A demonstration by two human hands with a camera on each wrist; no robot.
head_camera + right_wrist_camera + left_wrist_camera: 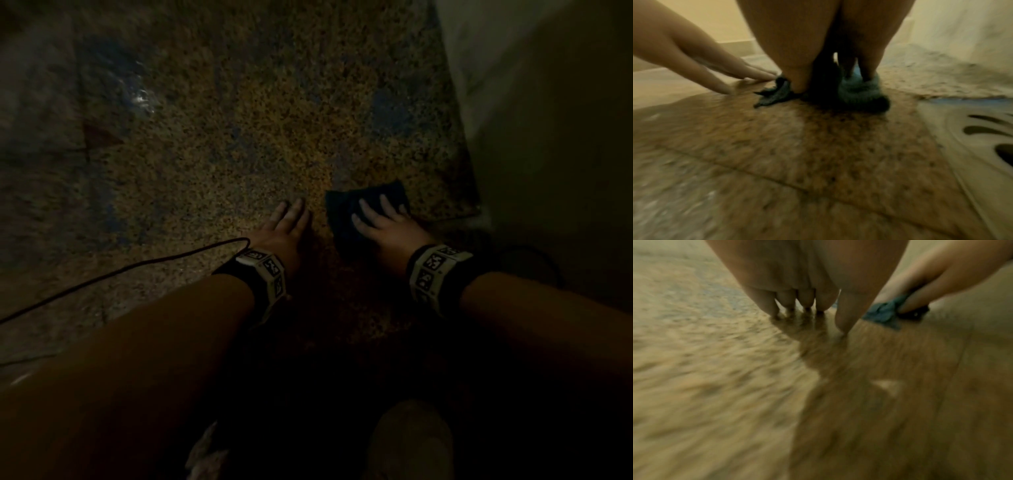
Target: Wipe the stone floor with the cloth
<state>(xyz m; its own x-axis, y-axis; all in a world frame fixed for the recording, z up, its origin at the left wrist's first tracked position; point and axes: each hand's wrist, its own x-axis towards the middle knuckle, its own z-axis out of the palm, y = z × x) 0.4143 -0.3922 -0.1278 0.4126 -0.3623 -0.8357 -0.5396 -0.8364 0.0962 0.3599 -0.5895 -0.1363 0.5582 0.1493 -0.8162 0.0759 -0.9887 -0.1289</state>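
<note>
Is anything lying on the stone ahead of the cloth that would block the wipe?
Nothing visible does. The right hand presses the cloth flat; the speckled stone floor ahead is bare. The left hand rests beside it, and a thin cable trails off left.

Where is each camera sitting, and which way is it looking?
Head: sits on the person's head, looks down at the stone floor; both forearms, left hand and right hand on the cloth show.
Left wrist: looks along the left hand's fingers touching the floor; the right hand shows beside it.
Right wrist: looks along the right hand's fingers pressing the cloth; a floor drain lies right.
Shared: all three show the cloth.
</note>
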